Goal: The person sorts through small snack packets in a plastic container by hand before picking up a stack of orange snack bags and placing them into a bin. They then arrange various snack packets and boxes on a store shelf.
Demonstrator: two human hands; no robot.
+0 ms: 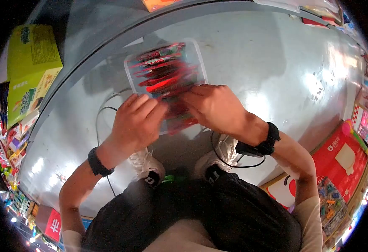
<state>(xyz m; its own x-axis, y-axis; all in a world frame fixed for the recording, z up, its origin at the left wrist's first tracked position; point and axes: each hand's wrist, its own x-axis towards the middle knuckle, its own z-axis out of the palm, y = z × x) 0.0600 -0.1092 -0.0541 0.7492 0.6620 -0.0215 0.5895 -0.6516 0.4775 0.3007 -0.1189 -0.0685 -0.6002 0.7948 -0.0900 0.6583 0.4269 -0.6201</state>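
Observation:
A clear plastic tray (198, 56) on the floor holds several dark packets with red edges (156, 71). Over its front left part is my left hand (140, 117), fingers curled, with whatever it pinches hidden. My right hand (213, 107) is closed at the tray's front right, beside a blurred red and dark packet (177, 111) that lies between the two hands. Motion blur hides which fingers touch this packet. Both wrists wear black bands.
Grey floor (251, 54) surrounds the tray. White shoes (148, 164) stand just in front, with thin black cables near them. A green box (28, 71) and colourful packages line the left; a red box (341, 159) is at the right.

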